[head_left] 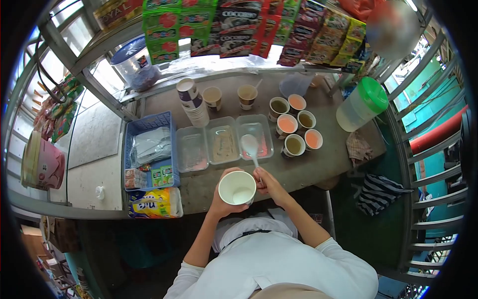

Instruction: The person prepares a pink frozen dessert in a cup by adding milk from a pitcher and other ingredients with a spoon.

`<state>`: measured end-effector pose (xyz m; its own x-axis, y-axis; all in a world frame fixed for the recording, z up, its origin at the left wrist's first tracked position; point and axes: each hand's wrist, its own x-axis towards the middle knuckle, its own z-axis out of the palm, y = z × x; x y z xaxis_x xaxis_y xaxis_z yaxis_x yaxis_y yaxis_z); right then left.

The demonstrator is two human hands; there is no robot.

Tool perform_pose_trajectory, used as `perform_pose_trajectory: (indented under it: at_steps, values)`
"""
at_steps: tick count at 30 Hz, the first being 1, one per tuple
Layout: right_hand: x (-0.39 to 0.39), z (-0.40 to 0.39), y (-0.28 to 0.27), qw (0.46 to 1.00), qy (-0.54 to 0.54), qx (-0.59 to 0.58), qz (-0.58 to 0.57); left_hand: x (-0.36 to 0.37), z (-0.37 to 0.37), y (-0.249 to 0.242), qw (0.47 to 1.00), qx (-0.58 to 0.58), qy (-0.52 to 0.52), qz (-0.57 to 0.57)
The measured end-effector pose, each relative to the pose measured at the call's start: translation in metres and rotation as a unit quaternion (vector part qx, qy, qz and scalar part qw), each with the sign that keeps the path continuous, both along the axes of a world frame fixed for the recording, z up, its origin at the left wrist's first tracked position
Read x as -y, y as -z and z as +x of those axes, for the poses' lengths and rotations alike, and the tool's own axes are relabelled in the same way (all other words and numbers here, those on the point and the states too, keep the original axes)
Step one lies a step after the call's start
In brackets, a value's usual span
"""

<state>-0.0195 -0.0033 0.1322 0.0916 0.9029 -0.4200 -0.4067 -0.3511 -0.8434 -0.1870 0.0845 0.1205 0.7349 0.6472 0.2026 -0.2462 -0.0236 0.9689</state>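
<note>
My left hand (222,204) is wrapped round a white paper cup (237,188), its open top facing the camera. Close beside the cup, my right hand (266,180) grips the handle of a white spoon (250,145). The spoon's bowl is over the right one of three clear plastic containers (266,129), which has something pink in it. The middle container (224,142) holds something light brown, and the left container (191,149) shows a little pink at its bottom. A tall stack of paper cups (196,113) stands behind the left container.
Several cups with orange (287,124) and dark drinks (293,145) stand right of the containers. Farther right are a green-lidded pitcher (356,109) and a cloth (359,148). A blue basket (172,124) and a yellow pack (155,203) lie left. Sachets (239,30) hang above.
</note>
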Motion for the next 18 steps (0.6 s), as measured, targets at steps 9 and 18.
perform_pose_trajectory:
  at_steps: [9,18]
  values:
    - [0.090,0.085,-0.005,0.984,-0.157,0.085,-0.014,0.095,0.069,0.003,0.969,0.112,0.097,-0.197]
    - [0.196,0.391,0.108,0.593,0.182,0.750,-0.229,0.165,0.089,0.026,0.965,0.112,-0.106,-0.211]
